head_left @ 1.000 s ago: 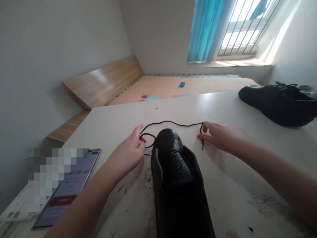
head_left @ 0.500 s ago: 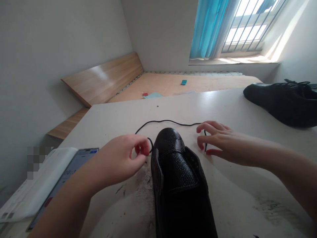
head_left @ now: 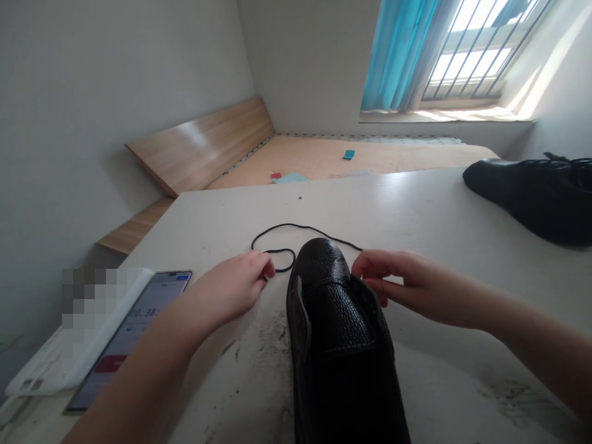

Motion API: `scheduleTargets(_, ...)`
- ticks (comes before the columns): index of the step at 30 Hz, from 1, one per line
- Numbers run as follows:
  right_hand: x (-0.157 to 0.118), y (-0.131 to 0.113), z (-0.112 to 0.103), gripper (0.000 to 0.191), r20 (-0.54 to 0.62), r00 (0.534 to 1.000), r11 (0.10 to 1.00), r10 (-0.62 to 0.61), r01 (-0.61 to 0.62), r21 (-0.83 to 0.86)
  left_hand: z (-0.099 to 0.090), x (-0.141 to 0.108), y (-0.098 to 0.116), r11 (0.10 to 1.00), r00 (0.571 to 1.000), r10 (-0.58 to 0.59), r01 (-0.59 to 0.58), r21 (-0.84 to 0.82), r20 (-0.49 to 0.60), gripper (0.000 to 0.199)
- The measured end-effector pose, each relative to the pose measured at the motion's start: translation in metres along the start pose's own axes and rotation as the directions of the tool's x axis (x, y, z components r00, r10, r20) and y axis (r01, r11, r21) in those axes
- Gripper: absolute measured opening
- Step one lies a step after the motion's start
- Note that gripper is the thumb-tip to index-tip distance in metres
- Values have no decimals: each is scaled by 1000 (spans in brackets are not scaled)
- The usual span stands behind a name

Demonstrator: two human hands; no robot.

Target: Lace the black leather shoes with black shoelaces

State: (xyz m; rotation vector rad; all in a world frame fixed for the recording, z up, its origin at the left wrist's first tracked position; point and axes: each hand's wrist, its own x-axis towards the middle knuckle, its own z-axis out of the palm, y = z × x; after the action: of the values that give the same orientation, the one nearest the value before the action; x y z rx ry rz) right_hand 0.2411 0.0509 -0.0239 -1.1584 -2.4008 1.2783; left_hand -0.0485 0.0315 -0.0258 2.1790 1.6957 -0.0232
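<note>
A black leather shoe [head_left: 324,265] without lacing through its flaps points away from me on the table. A thin black shoelace [head_left: 305,227] curves around its toe, with a small loop on the left side. Left of the toe, my left hand [head_left: 235,283] is closed, its fingertips pinched on one part of the lace. My right hand [head_left: 393,277] is at the shoe's right eyelet flap, thumb and fingers pinched together where the other stretch of lace runs in. Its fingertips are partly hidden behind the flap.
Another black shoe [head_left: 531,194], laced, stands at the table's right. A phone [head_left: 139,320] showing a timer leans on a white object [head_left: 108,327] at left. Dark scuffs mark the white table [head_left: 222,216]. Behind it are a bed [head_left: 314,154] and a blue curtain [head_left: 400,55].
My right hand has moved left to the shoe's flap and its fingers have closed. My left hand has closed further and lowered slightly. The lace has shifted, its loop now wider.
</note>
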Motion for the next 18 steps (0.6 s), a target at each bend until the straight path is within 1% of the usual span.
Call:
scheduleTargets(4, -5, 0, 2, 26, 31, 999, 985, -36, 30, 168, 3, 4, -3, 1000, 998, 13, -11, 30, -61, 21)
scheduleTargets(7, -8, -3, 3, 20, 58, 997, 972, -59, 44, 231, 6, 5, -5, 999, 996, 30, -26, 47, -88, 20)
scheduleTargets(12, -8, -9, 7, 16, 9, 999, 973, -37, 34, 226, 10, 3, -2, 996, 994, 58, -52, 67, -97, 19)
scheduleTargets(15, -7, -7, 8, 23, -6, 999, 979, -47, 47, 199, 5, 2, 6, 997, 994, 72, -70, 29, -77, 19)
scheduleTargets(18, -8, -7, 10, 31, -40, 998, 994, -50, 53, 97, -3, 0, 14, 994, 993, 88, -92, -53, -74, 19)
